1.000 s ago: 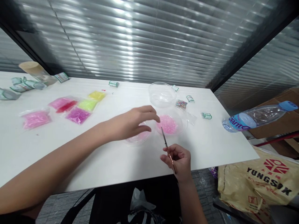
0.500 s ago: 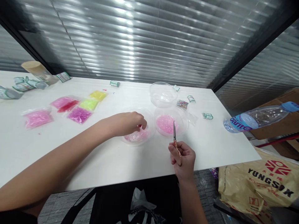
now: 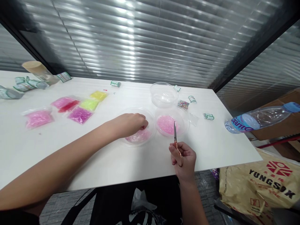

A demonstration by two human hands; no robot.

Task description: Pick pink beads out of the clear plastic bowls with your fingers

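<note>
My left hand (image 3: 130, 124) reaches into a clear round dish (image 3: 150, 116) of pale pink beads, its fingers curled down among them. What the fingertips pinch is hidden. My right hand (image 3: 184, 157) rests at the table's front edge, closed round the handles of small rose-gold scissors (image 3: 175, 137) whose blades point up and away. Just beyond the blades sits a second clear dish (image 3: 182, 121) holding pink beads (image 3: 167, 124). An empty clear bowl (image 3: 163, 93) stands behind both dishes.
Small bags of pink, red, green and yellow beads (image 3: 78, 114) lie at the left of the white table (image 3: 112, 162). Green-white spools (image 3: 208, 116) are scattered about, a cup (image 3: 37, 71) stands far left. A water bottle (image 3: 257, 117) and a yellow bag (image 3: 257, 184) are off the right edge.
My left hand dropped from above the dishes into the left dish and curled its fingers. My right hand turned the scissors upright and shifted slightly right.
</note>
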